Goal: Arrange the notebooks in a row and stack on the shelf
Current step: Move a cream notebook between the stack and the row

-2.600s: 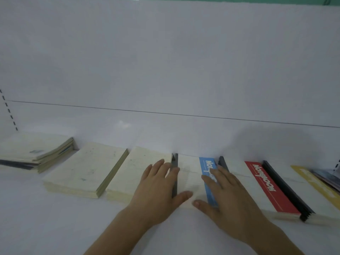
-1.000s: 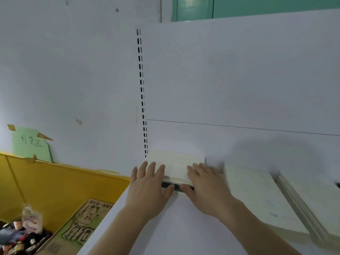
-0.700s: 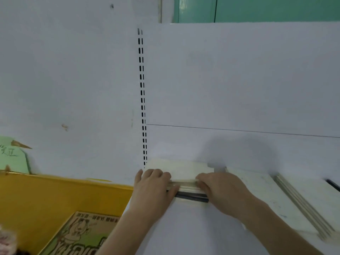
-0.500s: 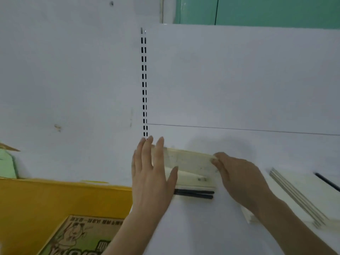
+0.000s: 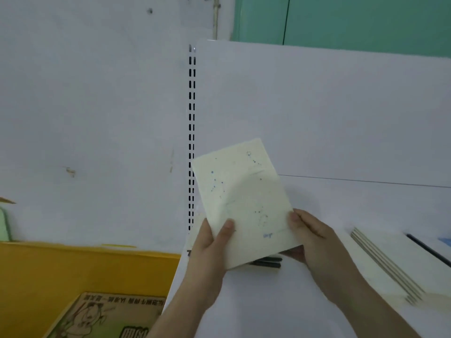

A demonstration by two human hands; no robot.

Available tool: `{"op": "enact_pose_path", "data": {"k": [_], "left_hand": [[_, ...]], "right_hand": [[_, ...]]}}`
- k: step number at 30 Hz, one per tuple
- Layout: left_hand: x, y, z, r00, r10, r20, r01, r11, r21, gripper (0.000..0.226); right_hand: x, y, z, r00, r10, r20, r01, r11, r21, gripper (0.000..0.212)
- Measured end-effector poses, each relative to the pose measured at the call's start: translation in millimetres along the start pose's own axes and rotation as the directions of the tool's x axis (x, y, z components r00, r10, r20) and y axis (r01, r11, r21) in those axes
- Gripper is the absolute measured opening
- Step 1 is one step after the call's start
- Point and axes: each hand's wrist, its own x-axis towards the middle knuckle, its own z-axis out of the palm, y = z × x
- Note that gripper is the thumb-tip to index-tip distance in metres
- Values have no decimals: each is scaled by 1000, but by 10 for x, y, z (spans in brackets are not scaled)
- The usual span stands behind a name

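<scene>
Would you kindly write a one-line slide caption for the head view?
Both hands, left and right, lift a cream notebook above the white shelf beside stacked notebooks.

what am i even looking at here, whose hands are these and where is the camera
There is no machine here. A person wears a camera on the head, and it looks forward and down at their own two bare hands.

The left hand and the right hand together hold up a cream notebook, tilted off the white shelf. It has small blue marks on its cover. Each hand grips a lower edge with the thumb on top.

Under the notebook a dark edge lies on the shelf. To the right lies a flat stack of pale notebooks. Lower left, beside the shelf, is a yellow bin with a printed carton in it.
</scene>
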Motion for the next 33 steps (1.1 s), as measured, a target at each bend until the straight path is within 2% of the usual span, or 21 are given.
{"op": "enact_pose_path", "data": {"k": [1, 3, 5, 7, 8, 9, 11, 14, 17, 19, 22, 24, 26, 28, 30, 31, 33], "left_hand": [[7, -2, -34, 998, 48, -40, -47, 999, 24, 28], [12, 6, -129, 977, 175, -118, -144, 961, 238, 23], [6, 9, -255, 948, 266, -173, -187, 909, 372, 20], [-7, 2, -379, 931, 282, -230, -182, 908, 377, 18], [-19, 6, -430, 925, 281, -258, -173, 912, 372, 16], [-32, 12, -475, 917, 282, -282, -165, 912, 375, 15], [-50, 5, -553, 902, 284, -325, -146, 909, 390, 13], [-94, -11, -626, 892, 274, -360, -120, 910, 396, 12], [-157, -11, -634, 893, 282, -351, -122, 901, 416, 16], [-190, 8, -611, 895, 306, -324, -147, 890, 432, 18], [-201, 46, -593, 887, 330, -323, -176, 889, 423, 16], [-193, 54, -598, 879, 337, -336, -181, 890, 419, 15], [-178, 37, -586, 875, 333, -352, -174, 894, 414, 16], [-160, 3, -546, 883, 319, -345, -163, 897, 411, 15], [-143, -30, -471, 901, 296, -318, -155, 903, 401, 15], [-133, -43, -422, 910, 284, -300, -153, 906, 395, 15], [-129, -66, -299, 929, 255, -267, -143, 915, 377, 15]], "right_hand": [[30, 40, -10, 1000, 13, 25, -11, 999, -48, 28], [115, 171, -24, 999, -24, 39, 32, 978, -206, 31], [217, 350, -29, 994, -102, 33, 106, 892, -439, 31], [316, 546, -5, 977, -138, 161, 212, 624, -752, 43], [364, 652, 12, 962, -99, 256, 272, 479, -835, 53], [399, 728, 35, 943, -45, 330, 323, 364, -874, 59], [442, 804, 60, 913, 7, 407, 392, 260, -883, 55], [445, 727, 32, 900, -116, 420, 436, 230, -870, 26], [431, 586, -56, 911, -170, 375, 404, 194, -894, 25], [438, 498, -111, 906, -269, 328, 383, 187, -905, 25], [461, 354, -218, 882, -425, 201, 333, 264, -905, 22], [430, 217, -304, 878, -467, 102, 316, 407, -857, 21], [343, 84, -358, 895, -445, -8, 275, 567, -776, 17], [222, -17, -369, 912, -386, -137, 246, 784, -570, 17], [83, -77, -323, 946, -250, -205, 202, 953, -227, 18], [36, -83, -304, 962, -184, -200, 168, 981, -95, 17], [-30, -10, -260, 980, -73, -186, 79, 997, 26, 16]]}}
